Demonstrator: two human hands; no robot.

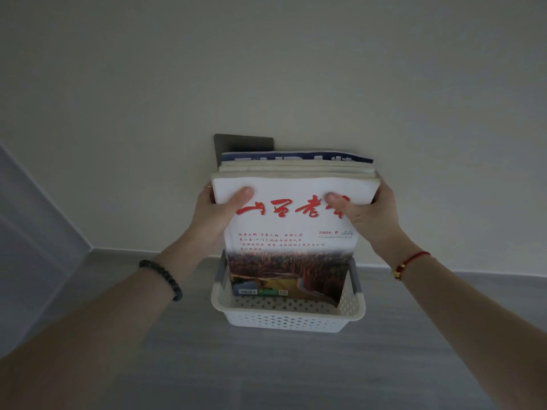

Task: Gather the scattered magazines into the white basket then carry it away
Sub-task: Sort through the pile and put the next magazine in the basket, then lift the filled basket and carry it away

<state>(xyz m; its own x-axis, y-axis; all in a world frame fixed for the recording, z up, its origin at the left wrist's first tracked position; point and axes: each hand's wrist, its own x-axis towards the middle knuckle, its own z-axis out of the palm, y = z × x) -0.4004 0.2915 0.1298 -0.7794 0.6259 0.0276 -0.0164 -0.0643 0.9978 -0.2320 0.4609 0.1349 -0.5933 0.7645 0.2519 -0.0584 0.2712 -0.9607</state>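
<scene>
Both hands hold a stack of magazines [291, 184] upright by its upper corners, with its lower end standing inside the white basket [284, 319]. The left hand [217, 213] grips the left edge and the right hand [370, 214] grips the right edge. Each thumb is pressed flat on the white front cover, beside the red title characters, and the fingers are clamped round the back of the stack, mostly hidden behind it. The front cover carries red text and a landscape photo lower down. Behind it stand several more magazines, the rearmost with a blue top edge [296, 157]. The basket is perforated and sits on the grey floor [266, 365], near the pale wall [266, 69] and its baseboard [133, 253]. A dark flat panel [242, 143] shows behind the top of the stack, against the wall. The left wrist wears a dark bead bracelet [165, 276] and the right wrist a red cord bracelet [410, 263].
</scene>
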